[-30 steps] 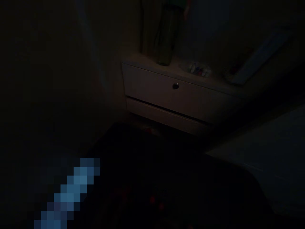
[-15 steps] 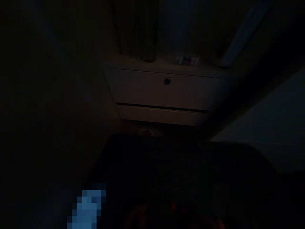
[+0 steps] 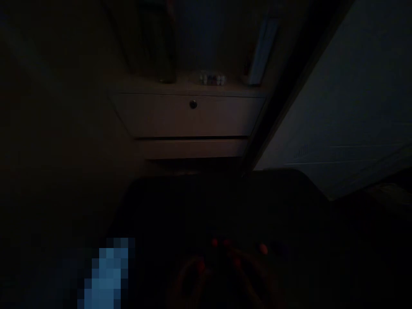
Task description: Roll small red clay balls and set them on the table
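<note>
Very dim light leaves little of my hands showing. My left hand [image 3: 188, 277] is low in the middle, its fingers curled so that the tips come together. To its right, my right hand [image 3: 255, 272] has finger and thumb drawn together in a pinch. Whatever either hand holds is too dark to make out. Just beyond the fingertips is a small red spot [image 3: 214, 242], with a fainter one beside it near the right fingertips. A small pinkish-red rounded piece [image 3: 263, 248] lies above my right hand on the dark surface [image 3: 193, 206].
Behind the dark surface stands a pale drawer unit [image 3: 189, 122] with a round knob or lock [image 3: 193, 104]. On its top are a row of small whitish round things [image 3: 212, 79], a tall dark object [image 3: 161, 51] and a pale upright slab [image 3: 264, 49]. A pixelated blue patch [image 3: 104, 279] covers the lower left.
The view has swung right, so the drawers appear farther left and more of the pale panel shows. My hands show higher in the picture, and the pinkish-red piece is now visible.
</note>
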{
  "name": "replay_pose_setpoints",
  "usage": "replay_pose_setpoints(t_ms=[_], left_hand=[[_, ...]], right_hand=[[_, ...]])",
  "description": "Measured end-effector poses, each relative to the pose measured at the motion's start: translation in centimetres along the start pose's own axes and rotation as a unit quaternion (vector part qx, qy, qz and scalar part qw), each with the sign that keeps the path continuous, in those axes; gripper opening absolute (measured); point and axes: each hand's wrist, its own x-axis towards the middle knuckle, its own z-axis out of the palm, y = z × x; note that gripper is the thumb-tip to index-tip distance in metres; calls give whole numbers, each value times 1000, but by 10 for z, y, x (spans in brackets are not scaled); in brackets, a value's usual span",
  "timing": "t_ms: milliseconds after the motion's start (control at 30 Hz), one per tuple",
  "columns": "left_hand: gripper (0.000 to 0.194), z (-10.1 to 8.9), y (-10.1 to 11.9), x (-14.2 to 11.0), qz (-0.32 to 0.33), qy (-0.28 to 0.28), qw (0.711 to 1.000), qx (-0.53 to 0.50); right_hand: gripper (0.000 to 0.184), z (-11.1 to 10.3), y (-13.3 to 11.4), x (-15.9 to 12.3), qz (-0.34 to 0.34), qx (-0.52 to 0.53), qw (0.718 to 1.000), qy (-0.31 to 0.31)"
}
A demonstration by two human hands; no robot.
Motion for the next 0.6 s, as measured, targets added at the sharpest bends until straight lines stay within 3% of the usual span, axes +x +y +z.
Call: replay_pose_setpoints(t_ms=[100,233,433,600], left_hand=[[28,1,11,0,40,-53,998,-2],[12,0,15,1,60,-52,997,-12],[18,-3,14,-4,122,-80,989,-4],[22,-7,14,-11,179,-105,978,-3]], right_hand=[[31,-6,0,5,-28,22,999,-34],[27,-5,1,17,-57,42,994,-88],[19,-2,3,16,-141,11,984,-106],[21,-3,-2,9,-174,-20,982,-66]])
